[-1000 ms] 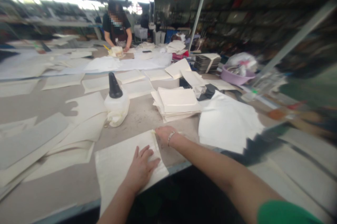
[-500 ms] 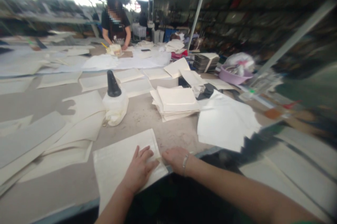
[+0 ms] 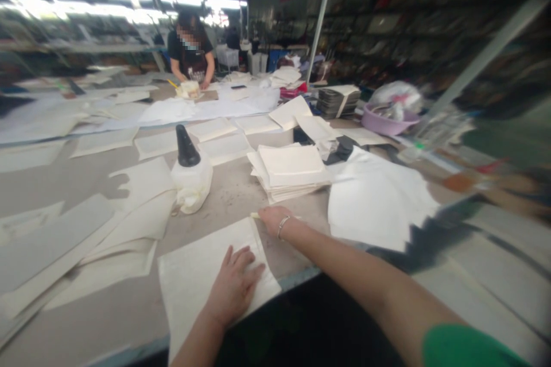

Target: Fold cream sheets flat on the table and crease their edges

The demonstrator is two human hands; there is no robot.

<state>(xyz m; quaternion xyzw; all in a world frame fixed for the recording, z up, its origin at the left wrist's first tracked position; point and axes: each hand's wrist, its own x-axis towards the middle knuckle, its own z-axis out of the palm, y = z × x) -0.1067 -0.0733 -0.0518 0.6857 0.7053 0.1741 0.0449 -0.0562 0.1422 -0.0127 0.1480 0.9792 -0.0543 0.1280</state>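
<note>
— Where's the sheet being worked on?
— One cream sheet [image 3: 206, 275] lies flat at the near edge of the worktop [image 3: 232, 189], a corner overhanging. The left hand [image 3: 235, 286] rests on it, palm down, fingers spread, gripping nothing. The right hand [image 3: 272, 219] sits at the sheet's far right corner; whether its grip is closed on anything, I cannot tell.
— And around it?
— One glue bottle [image 3: 189, 174] with a black nozzle stands further in. One stack of cream sheets [image 3: 290, 169] is to its right, and one white sheet [image 3: 379, 203] near the right edge.
— Any containers?
— One purple basin [image 3: 385, 123] near the far right edge holds something pale, too blurred to name. One person [image 3: 191, 51] works at the far edge.
</note>
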